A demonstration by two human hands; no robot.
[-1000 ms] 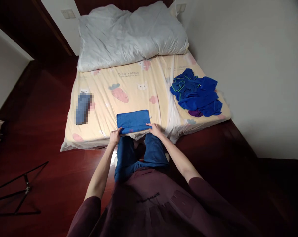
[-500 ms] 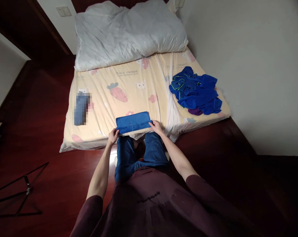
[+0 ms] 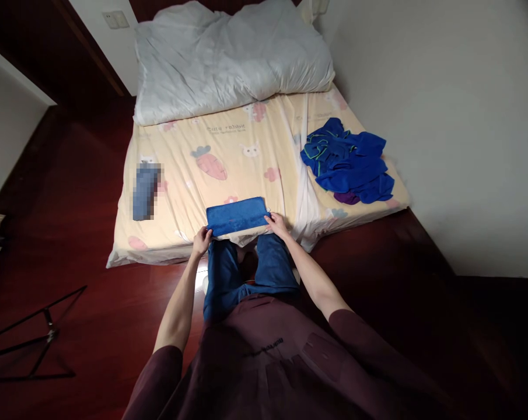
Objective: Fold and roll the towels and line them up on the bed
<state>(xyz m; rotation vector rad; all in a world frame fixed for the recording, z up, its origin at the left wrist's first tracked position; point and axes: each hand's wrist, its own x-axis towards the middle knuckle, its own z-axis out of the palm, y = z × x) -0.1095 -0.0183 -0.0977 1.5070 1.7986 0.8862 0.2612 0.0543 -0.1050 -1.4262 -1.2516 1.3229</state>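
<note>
A blue cloth [image 3: 237,216], folded into a flat rectangle, lies at the near edge of the bed. Its near left corner is pinched by my left hand [image 3: 201,240]. My right hand [image 3: 277,224] grips the near right corner between thumb and fingers. A small pale loop shows at the cloth's right edge, just above my right fingers. To the right on the bed is a crumpled heap of blue cloths [image 3: 349,163], some with green edging, with a bit of purple fabric under its near side.
The bed [image 3: 180,198] has a yellow sheet printed with carrots and rabbits. A blurred-out blue-grey item [image 3: 144,192] rests at its left. A white quilt [image 3: 233,58] is piled at the head. Black tripod legs [image 3: 47,332] stand on the floor at left. A wall [image 3: 443,134] borders the right.
Almost nothing differs. Both hands stay at the near corners of the folded blue cloth, and the view has shifted very slightly.
</note>
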